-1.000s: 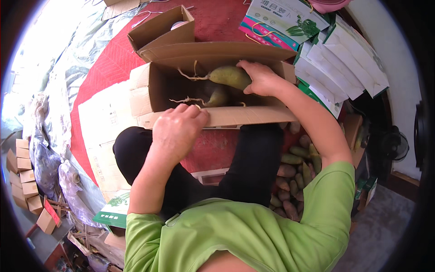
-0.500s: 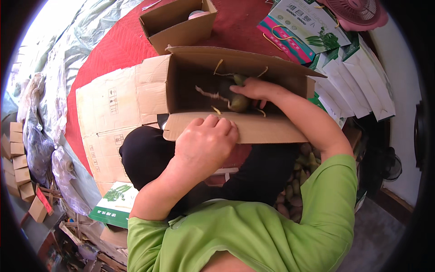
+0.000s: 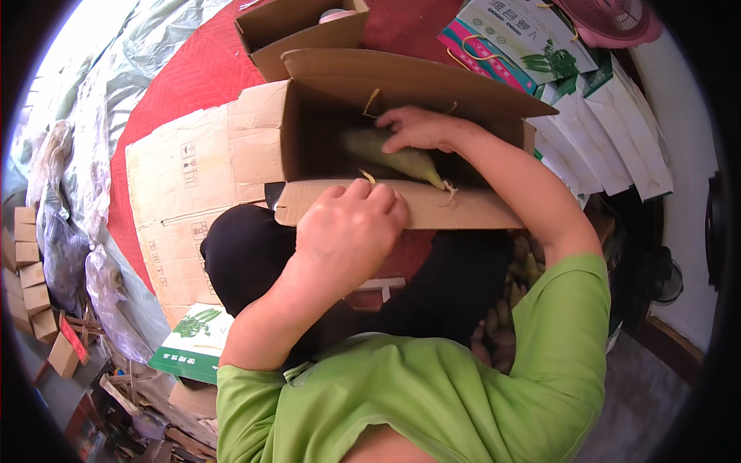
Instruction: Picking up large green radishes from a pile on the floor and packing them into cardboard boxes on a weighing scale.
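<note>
An open brown cardboard box (image 3: pixel 478 210) rests across my lap. My right hand (image 3: pixel 421 127) reaches inside it and lies on a long green corn cob (image 3: pixel 390 158) that is tilted, tip toward the right. My left hand (image 3: pixel 351 228) curls over the box's near flap, fingers on its edge. More green cobs (image 3: pixel 505 320) are piled by my right knee, partly hidden by my arm.
A second open brown box (image 3: pixel 297 35) stands behind the first on a red mat (image 3: pixel 174 89). Flattened cardboard (image 3: pixel 181 197) lies at left. White and green printed cartons (image 3: pixel 587 123) are stacked at right, a pink fan (image 3: pixel 610 19) above them. Small boxes (image 3: pixel 31 285) sit far left.
My view has shifted so the box sits lower and larger. The right hand went deeper into the box with the cob. The left hand slid right along the near flap.
</note>
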Demonstrator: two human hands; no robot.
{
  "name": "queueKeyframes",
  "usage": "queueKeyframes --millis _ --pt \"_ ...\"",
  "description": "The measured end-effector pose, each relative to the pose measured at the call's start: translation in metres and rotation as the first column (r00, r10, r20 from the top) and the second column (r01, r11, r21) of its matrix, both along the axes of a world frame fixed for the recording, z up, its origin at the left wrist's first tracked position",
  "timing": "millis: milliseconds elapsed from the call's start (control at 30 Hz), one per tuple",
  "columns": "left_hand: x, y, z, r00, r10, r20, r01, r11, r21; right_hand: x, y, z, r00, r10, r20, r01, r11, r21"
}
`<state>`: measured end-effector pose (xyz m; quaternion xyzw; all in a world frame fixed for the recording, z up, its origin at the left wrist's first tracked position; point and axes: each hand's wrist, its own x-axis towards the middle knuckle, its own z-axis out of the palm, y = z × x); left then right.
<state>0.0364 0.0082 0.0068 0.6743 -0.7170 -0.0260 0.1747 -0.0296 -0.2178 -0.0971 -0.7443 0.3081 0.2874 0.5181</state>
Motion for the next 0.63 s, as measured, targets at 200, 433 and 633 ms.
queueKeyframes --millis 200,433,633 --pt "-0.001 -0.001 0.005 0.999 0.038 0.016 -0.04 0.994 0.099 -0.009 -0.01 0.006 0.96 0.231 0.159 -0.187 0.951 -0.248" --pt "-0.004 -0.007 0.006 0.992 0.093 0.087 -0.096 0.995 0.027 -0.073 -0.024 0.102 0.875 -0.22 0.431 0.269 0.962 -0.055" --pt "-0.013 -0.007 0.005 0.991 0.13 -0.004 -0.13 0.99 0.059 -0.193 -0.003 0.14 0.407 -0.519 0.751 0.695 0.71 0.114"
